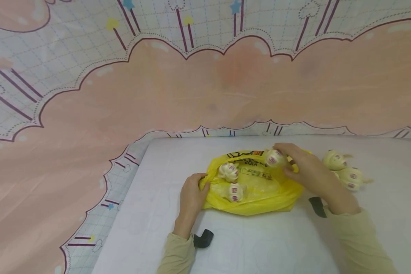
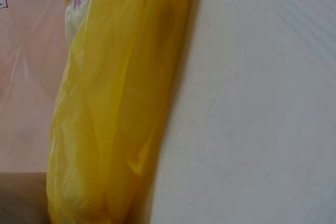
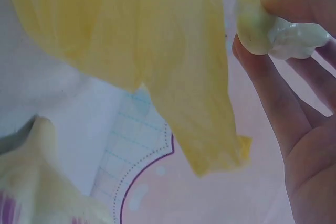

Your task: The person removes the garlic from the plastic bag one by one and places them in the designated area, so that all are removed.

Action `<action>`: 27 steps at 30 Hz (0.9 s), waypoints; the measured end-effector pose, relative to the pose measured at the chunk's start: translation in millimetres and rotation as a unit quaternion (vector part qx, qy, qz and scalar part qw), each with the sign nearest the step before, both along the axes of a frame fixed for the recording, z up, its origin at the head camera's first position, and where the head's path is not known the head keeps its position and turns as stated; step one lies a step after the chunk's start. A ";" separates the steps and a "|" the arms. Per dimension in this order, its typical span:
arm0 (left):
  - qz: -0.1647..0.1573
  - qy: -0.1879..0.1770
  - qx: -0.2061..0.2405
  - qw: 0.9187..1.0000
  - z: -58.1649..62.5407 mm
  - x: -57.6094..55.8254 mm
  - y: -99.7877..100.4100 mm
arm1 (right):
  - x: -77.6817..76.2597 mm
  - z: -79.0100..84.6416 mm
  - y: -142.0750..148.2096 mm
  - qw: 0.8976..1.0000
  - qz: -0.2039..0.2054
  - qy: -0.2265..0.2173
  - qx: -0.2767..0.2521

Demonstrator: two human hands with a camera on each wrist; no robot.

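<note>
A yellow plastic bag (image 1: 251,208) lies on the white table with its mouth spread wide. My left hand (image 1: 191,196) grips the bag's left rim, thumb on the inner side. Two pale garlic bulbs with purple marks, an upper one (image 1: 228,172) and a lower one (image 1: 235,192), sit in the left part of the bag. Above the bag's far right side, my right hand (image 1: 308,173) holds another garlic bulb (image 1: 273,158) between thumb and fingers. The right wrist view shows the thumb pressed on this bulb (image 3: 254,30). The left hand's fingers are mostly hidden in the left wrist view.
Right of the bag, garlic bulbs lie close together: one behind (image 1: 335,160), one in front (image 1: 352,179), and one partly hidden by my right arm. A patterned pink and white cloth (image 1: 205,95) hangs behind the table (image 1: 150,179).
</note>
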State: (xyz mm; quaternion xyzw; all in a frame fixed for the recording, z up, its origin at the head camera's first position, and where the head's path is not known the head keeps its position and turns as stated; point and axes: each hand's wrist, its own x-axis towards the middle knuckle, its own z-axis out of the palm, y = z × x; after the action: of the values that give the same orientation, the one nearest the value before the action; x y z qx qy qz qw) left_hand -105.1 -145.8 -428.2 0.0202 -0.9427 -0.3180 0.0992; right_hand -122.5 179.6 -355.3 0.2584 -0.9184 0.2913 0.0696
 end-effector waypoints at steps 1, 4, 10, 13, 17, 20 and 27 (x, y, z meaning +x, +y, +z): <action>0.000 0.000 0.001 1.000 0.0 0.0 -0.1 | -0.1 0.5 1.0 1.000 -0.004 0.000 0.000; -0.001 -0.003 0.004 1.000 -0.1 -0.4 0.0 | 0.4 2.3 4.8 1.000 -0.016 -0.010 0.004; 0.000 -0.003 0.002 1.000 -0.8 0.1 -0.4 | 2.2 4.4 12.4 1.000 -0.028 -0.005 0.010; 0.000 -0.001 0.002 1.000 -0.3 0.6 -0.5 | 2.4 4.7 16.2 0.999 -0.024 0.022 0.013; 0.001 0.001 0.002 1.000 0.1 1.2 -0.4 | 3.3 6.4 22.1 0.999 -0.025 0.038 0.021; 0.001 0.004 0.001 1.000 0.3 1.6 0.2 | 5.2 8.5 26.5 0.999 -0.043 0.021 0.027; -0.006 0.006 -0.002 1.000 0.0 0.9 -0.2 | 7.1 10.1 34.2 0.998 -0.053 0.038 0.017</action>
State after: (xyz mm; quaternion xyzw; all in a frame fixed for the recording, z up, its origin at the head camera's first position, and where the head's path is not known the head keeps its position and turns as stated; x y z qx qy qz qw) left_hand -104.1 -146.0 -428.3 0.0126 -0.9427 -0.3172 0.1032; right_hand -115.4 213.8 -345.2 0.2212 -0.9323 0.2620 0.1151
